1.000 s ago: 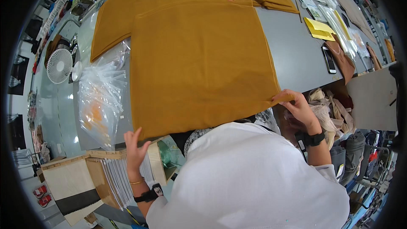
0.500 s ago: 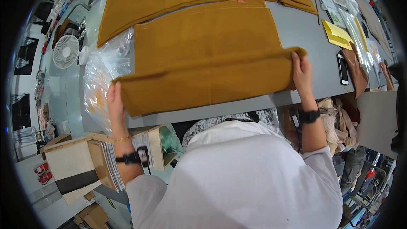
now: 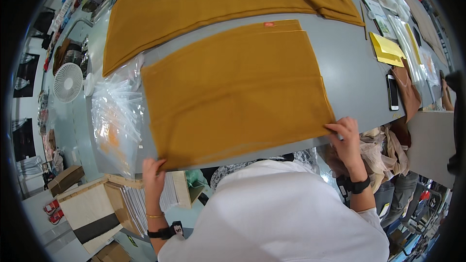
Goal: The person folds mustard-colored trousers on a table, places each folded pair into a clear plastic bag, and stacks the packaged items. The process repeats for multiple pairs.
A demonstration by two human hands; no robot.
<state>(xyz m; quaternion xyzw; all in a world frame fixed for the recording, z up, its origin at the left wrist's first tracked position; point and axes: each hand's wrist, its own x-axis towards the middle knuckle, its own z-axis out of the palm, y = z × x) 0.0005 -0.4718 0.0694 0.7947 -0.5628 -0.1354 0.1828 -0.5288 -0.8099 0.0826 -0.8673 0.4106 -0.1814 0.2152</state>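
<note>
A mustard-brown folded cloth (image 3: 233, 92) lies spread on the grey table (image 3: 349, 68) before me, its near edge along the table's front. A small red label (image 3: 269, 24) shows on its far edge. My left hand (image 3: 154, 174) pinches its near left corner between thumb and fingers. At the near right corner, my right hand (image 3: 345, 138) is closed on the cloth in the same way. Beyond it lies a larger piece of the same mustard fabric (image 3: 228, 0), bunched at its right end.
Clear plastic bags (image 3: 116, 111) lie left of the cloth, beside a white fan (image 3: 68, 82). At the right are a phone (image 3: 392, 92), a yellow folder (image 3: 387, 48) and plastic wrap. Below the table edge stand a wooden box (image 3: 92, 208) and heaped pale fabric (image 3: 383, 150).
Both hands have come down toward me with the cloth's near edge. The raised fold has been laid flatter, and the cloth now reaches nearer the table's front.
</note>
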